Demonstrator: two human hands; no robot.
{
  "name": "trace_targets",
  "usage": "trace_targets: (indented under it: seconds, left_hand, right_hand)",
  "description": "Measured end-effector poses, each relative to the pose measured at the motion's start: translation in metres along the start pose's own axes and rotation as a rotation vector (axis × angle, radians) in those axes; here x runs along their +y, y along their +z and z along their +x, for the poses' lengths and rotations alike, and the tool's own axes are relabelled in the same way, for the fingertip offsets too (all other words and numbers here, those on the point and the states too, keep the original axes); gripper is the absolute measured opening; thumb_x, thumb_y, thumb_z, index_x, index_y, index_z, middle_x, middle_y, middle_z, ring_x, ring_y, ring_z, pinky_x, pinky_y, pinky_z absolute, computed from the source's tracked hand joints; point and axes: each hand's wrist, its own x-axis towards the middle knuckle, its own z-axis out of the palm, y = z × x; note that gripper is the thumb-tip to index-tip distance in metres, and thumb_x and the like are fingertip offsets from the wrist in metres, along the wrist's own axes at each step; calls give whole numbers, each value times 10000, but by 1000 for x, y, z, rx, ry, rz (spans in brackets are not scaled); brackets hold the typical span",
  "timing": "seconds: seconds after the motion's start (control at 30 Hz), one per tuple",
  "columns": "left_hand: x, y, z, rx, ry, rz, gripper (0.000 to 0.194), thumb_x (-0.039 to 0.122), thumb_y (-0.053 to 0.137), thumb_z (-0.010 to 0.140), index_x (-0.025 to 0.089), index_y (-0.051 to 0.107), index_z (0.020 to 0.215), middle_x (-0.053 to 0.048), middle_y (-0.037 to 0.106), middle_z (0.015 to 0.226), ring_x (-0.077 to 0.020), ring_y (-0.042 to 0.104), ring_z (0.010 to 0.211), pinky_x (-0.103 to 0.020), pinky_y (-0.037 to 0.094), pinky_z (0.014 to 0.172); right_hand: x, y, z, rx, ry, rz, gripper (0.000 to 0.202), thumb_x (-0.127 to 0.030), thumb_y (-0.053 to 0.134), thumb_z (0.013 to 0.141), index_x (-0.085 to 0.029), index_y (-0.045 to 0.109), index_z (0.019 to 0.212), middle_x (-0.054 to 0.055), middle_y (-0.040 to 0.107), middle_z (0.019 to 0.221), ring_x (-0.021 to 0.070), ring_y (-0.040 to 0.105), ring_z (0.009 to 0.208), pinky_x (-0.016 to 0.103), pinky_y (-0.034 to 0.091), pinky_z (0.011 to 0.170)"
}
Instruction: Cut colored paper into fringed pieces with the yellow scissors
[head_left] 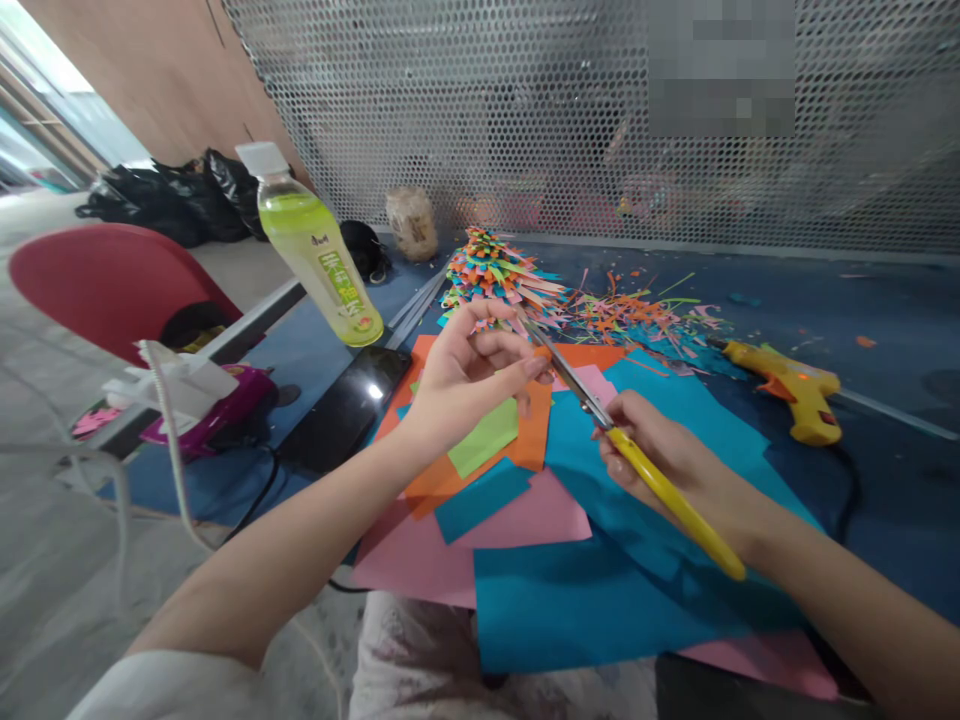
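Observation:
My right hand (660,460) is wrapped round the yellow-handled scissors (652,480), whose metal blades point up and left. The blade tips reach the fingers of my left hand (484,370). Between its thumb and fingers my left hand pinches a small orange piece (543,353), mostly hidden. Below both hands lie blue sheets (570,600), pink sheets (420,550), orange sheets (534,430) and a light green piece (484,440). Just beyond my left hand stands a cone of layered coloured paper strips (487,270).
Loose paper shreds (637,315) lie beside the cone. A yellow glue gun (795,385) is at the right. At the left are a phone (345,410), a green drink bottle (319,255), a purple object (217,410) with cables, and a red chair (112,285). Behind the table stands perforated mesh (487,90).

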Motion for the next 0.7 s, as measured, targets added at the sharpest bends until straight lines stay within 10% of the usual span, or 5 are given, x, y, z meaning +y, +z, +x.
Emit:
trace_targets:
  seconds: [0.7]
  left_hand:
    - [2, -2, 2, 34, 48, 9, 399, 220, 762, 731, 209, 458, 988, 47, 641, 686, -131, 679, 665, -179, 510, 425]
  right_hand:
    - [1, -2, -1, -6, -5, -1, 279, -503, 506, 897, -274, 347, 886, -50, 456, 712, 149, 437, 610, 293, 342, 524]
